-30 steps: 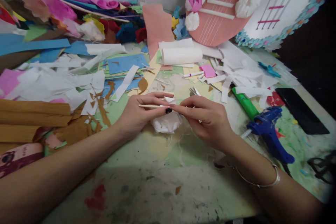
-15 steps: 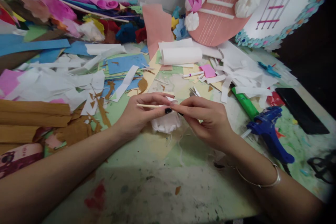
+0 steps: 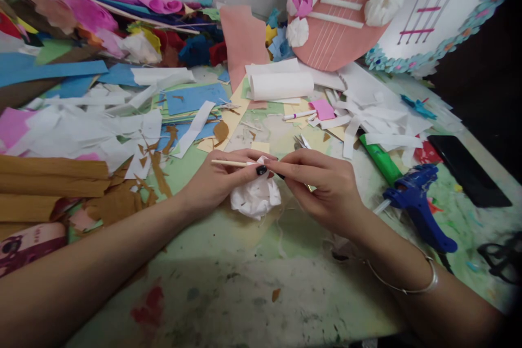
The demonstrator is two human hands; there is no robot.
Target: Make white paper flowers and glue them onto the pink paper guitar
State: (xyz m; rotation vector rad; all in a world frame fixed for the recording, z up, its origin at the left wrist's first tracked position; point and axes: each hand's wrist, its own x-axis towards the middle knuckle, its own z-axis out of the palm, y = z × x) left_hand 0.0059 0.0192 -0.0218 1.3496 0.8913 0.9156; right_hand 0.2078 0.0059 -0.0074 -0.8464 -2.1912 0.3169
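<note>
My left hand (image 3: 220, 178) is closed, its thumb pinching a thin pale wooden stick (image 3: 228, 163) and the gathered top of a white paper flower (image 3: 256, 196). The flower's ruffled petals hang below the fingers, over the table. From the other side my right hand (image 3: 320, 179) meets it, thumb and fingertips pinched together at the flower's gathered end. Silver scissors (image 3: 302, 142) show beyond and below my right hand; whether they lie on the table or rest in the palm is hidden.
On the right are a blue glue gun (image 3: 420, 201), a black phone (image 3: 468, 171) and a green tube (image 3: 379, 159). White scraps (image 3: 379, 100) and a white paper roll (image 3: 281, 86) lie behind. Brown paper (image 3: 53, 176) is at left; a pink guitar-like decoration (image 3: 338, 27) stands at the back.
The white paper flower has tilted and dropped slightly toward me, so more of its petals show. My left fingers have curled down behind it; my right hand has barely moved.
</note>
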